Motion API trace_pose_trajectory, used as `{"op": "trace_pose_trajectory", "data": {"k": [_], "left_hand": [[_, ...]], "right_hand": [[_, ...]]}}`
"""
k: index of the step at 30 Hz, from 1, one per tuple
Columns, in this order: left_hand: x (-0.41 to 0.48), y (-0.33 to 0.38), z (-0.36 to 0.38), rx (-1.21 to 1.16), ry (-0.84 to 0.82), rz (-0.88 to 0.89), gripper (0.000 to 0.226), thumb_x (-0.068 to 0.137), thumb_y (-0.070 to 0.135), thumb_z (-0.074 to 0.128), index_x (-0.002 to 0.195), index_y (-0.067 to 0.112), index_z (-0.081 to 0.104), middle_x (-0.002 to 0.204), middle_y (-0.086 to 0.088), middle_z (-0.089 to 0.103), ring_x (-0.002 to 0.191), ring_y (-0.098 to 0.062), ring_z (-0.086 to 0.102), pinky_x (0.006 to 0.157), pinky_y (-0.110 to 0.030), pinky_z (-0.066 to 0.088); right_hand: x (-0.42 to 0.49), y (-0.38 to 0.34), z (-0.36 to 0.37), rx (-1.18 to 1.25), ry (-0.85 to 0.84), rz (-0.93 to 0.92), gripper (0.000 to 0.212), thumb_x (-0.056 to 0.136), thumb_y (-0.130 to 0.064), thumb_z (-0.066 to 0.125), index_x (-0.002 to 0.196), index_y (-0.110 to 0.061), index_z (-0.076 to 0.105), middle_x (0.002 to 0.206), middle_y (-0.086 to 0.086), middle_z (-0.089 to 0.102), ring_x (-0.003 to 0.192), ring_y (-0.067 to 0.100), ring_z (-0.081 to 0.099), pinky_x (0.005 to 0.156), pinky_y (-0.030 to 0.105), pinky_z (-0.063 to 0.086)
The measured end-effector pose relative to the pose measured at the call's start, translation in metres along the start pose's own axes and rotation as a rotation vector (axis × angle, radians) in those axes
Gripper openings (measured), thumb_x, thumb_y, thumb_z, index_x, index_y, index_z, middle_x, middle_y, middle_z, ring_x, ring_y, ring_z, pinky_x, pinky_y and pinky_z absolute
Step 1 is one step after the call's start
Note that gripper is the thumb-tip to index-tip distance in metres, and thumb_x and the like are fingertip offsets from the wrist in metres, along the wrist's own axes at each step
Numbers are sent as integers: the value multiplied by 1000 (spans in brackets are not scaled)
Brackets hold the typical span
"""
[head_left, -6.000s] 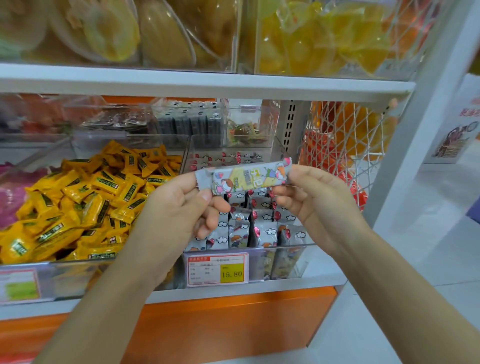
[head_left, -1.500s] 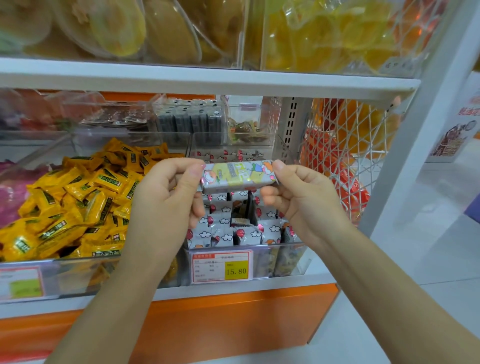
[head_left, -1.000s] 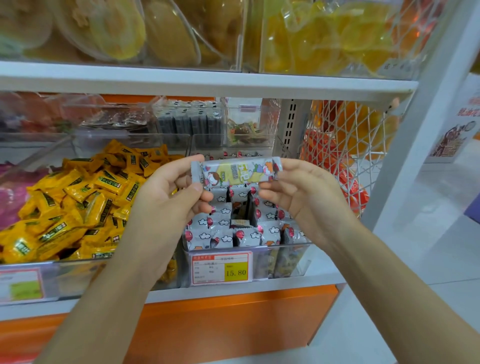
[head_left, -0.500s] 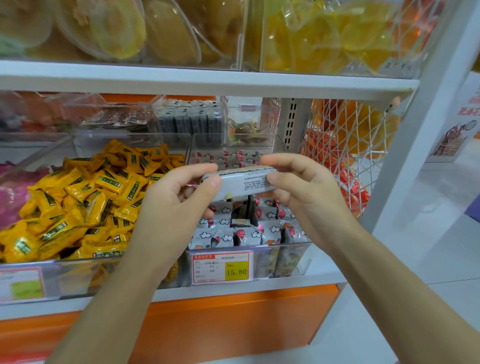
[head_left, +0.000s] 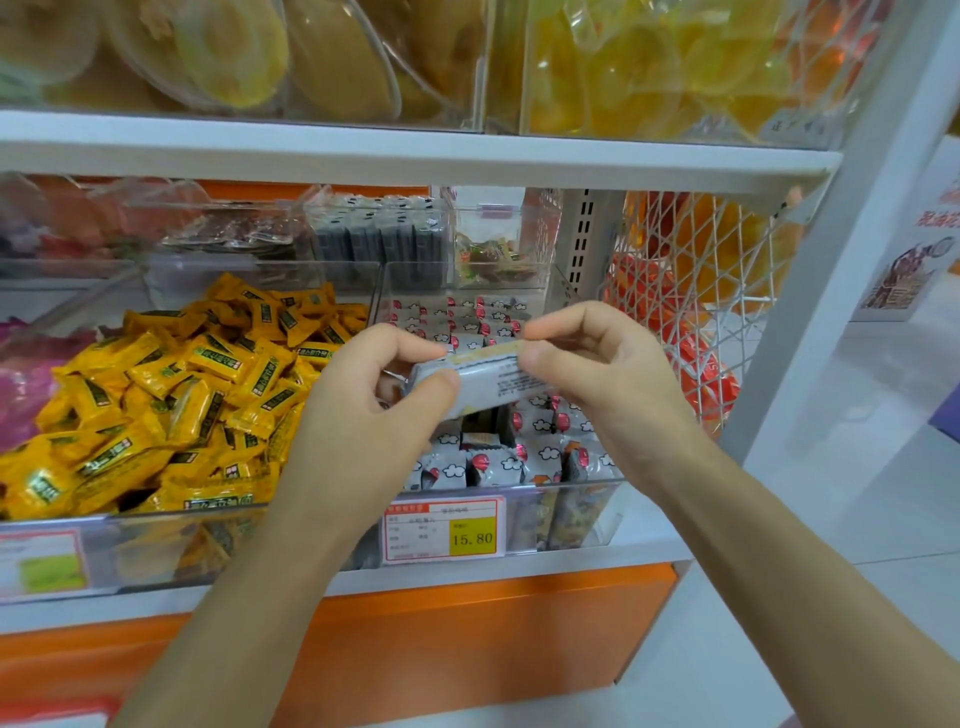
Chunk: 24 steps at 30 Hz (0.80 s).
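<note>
Fingers (head_left: 442, 381) of the left hand (head_left: 358, 431) and right hand (head_left: 613, 384) pinch the snack packet (head_left: 488, 384) by its ends, mid-frame above its bin (head_left: 587, 519); it has just flipped, printed back up, probably for label reading.

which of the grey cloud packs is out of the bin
The grey pack pinched between the left hand and right hand over the clear bin, its text-printed back facing the camera; the other packs stand in rows inside it.
</note>
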<state>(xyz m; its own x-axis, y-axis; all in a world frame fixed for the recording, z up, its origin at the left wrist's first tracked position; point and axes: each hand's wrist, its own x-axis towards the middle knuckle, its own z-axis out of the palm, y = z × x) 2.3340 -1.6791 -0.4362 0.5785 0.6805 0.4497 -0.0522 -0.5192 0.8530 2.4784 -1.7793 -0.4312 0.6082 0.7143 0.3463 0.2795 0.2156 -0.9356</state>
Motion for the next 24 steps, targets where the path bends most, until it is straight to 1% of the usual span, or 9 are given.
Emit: {"op": "trace_pose_trajectory", "data": {"k": [3, 8, 10, 14, 16, 18, 20, 22, 24], "left_hand": [[0, 0, 0, 11, -8, 19, 10, 84, 22, 58, 82, 32, 59, 74, 3, 54, 65, -29, 58, 50, -25, 47], [-1, 3, 3, 30, -33, 15, 8, 79, 21, 58, 80, 29, 58, 73, 0, 50, 64, -23, 55, 53, -25, 47], [0, 1, 3, -16, -6, -32, 11, 82, 15, 57, 74, 24, 59, 72, -3, 52, 59, -20, 52, 47, -23, 45], [3, -1, 4, -33, 43, -95, 20, 85, 16, 50, 66, 18, 53, 66, 11, 51, 48, -10, 51, 41, -15, 42], [5, -1, 4, -27, 69, -120, 23, 88, 18, 47, 66, 19, 51, 65, 9, 54, 41, -11, 52, 38, -17, 41], [7, -1, 4, -57, 93, -153, 24, 90, 19, 45, 68, 18, 53, 62, 6, 55, 39, -12, 51, 38, -22, 42], [8, 0, 4, -114, 99, -179, 23, 93, 23, 46, 73, 19, 57, 58, 8, 55, 42, -11, 51, 41, -25, 46], [9, 2, 7, -180, 78, -178, 12, 94, 26, 48, 90, 20, 56, 70, 4, 59, 49, -9, 56, 45, -26, 53], [10, 0, 10, -118, 73, -131, 9, 93, 23, 51, 101, 22, 48, 83, 0, 60, 58, -7, 62, 52, -25, 55]], "right_hand": [[-1, 0, 3, -49, 57, -27, 12, 77, -14, 73, 71, -21, 64, 72, -5, 65, 69, 7, 60, 63, 18, 48], [-2, -1, 6, -45, 148, -41, 17, 76, -18, 74, 65, -14, 62, 64, -5, 64, 62, 5, 59, 60, 16, 48], [-3, -2, 7, -61, 128, -52, 16, 76, -19, 74, 67, -12, 63, 66, -3, 65, 63, 7, 59, 60, 17, 50], [-5, -4, 5, -27, 50, -87, 11, 81, -13, 70, 72, -16, 66, 66, -10, 66, 61, 3, 62, 56, 14, 49], [-4, -5, 1, 28, -32, -83, 13, 82, -6, 68, 86, -18, 69, 79, -6, 71, 69, 7, 66, 63, 17, 51], [-4, -5, -3, 26, -132, -87, 32, 78, 0, 68, 100, -24, 68, 93, -4, 72, 81, 11, 67, 71, 21, 53], [-3, -6, -8, 5, -175, -93, 38, 78, 1, 68, 106, -25, 66, 97, -5, 73, 87, 11, 68, 73, 21, 53], [0, -5, -14, -9, -118, -86, 31, 81, -3, 67, 105, -22, 67, 98, -2, 73, 86, 16, 69, 73, 28, 56], [3, -3, -20, 1, -14, -68, 18, 84, -9, 65, 99, -18, 70, 95, 4, 73, 83, 24, 69, 73, 35, 57]]}}
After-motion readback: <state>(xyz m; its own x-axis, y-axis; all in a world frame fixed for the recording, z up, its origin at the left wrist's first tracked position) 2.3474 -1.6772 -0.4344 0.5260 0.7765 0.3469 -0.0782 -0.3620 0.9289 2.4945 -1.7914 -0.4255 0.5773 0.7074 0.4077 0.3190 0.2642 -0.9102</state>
